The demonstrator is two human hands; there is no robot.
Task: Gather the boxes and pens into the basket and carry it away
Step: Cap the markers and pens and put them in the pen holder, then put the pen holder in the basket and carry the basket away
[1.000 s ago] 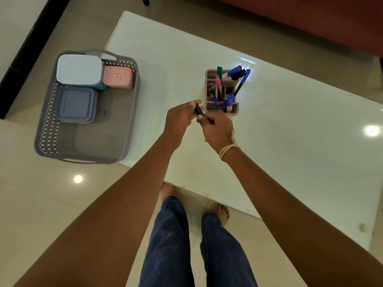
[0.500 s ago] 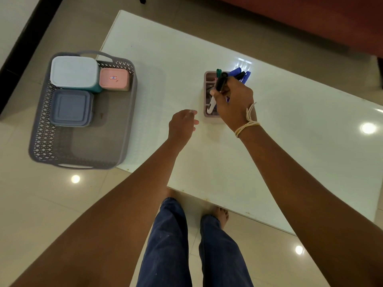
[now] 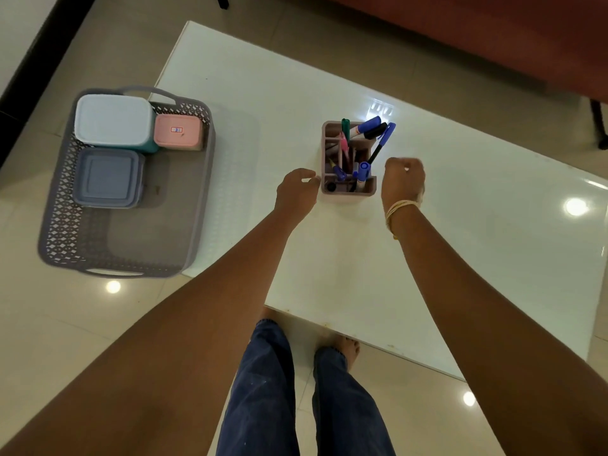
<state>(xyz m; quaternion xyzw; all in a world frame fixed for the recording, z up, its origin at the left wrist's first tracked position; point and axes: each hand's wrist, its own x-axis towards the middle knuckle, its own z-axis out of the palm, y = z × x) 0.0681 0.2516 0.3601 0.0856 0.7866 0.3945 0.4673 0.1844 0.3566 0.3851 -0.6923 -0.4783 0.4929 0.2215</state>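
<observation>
A pink pen holder point(image 3: 367, 189) stands on the white table point(image 3: 477, 225), filled with several pens and markers point(image 3: 371, 126). My left hand point(image 3: 297, 192) hovers just left of the holder, fingers loosely curled and empty. To the holder's right my right hand point(image 3: 404, 184) hangs with curled fingers and holds nothing. A grey lattice basket point(image 3: 65, 232) sits at the table's left end. It holds a white-lidded teal box point(image 3: 113, 121), a pink box point(image 3: 178, 131) and a grey-blue box point(image 3: 107, 177).
The basket overhangs the table's left edge above a glossy tiled floor point(image 3: 49, 324). My legs and bare feet point(image 3: 339, 350) stand at the table's near edge. A reddish-brown sofa point(image 3: 493, 34) runs behind the table.
The marker my right hand carried is now in the holder. That hand has drawn back to the holder's right side, and my left hand has moved up beside the holder.
</observation>
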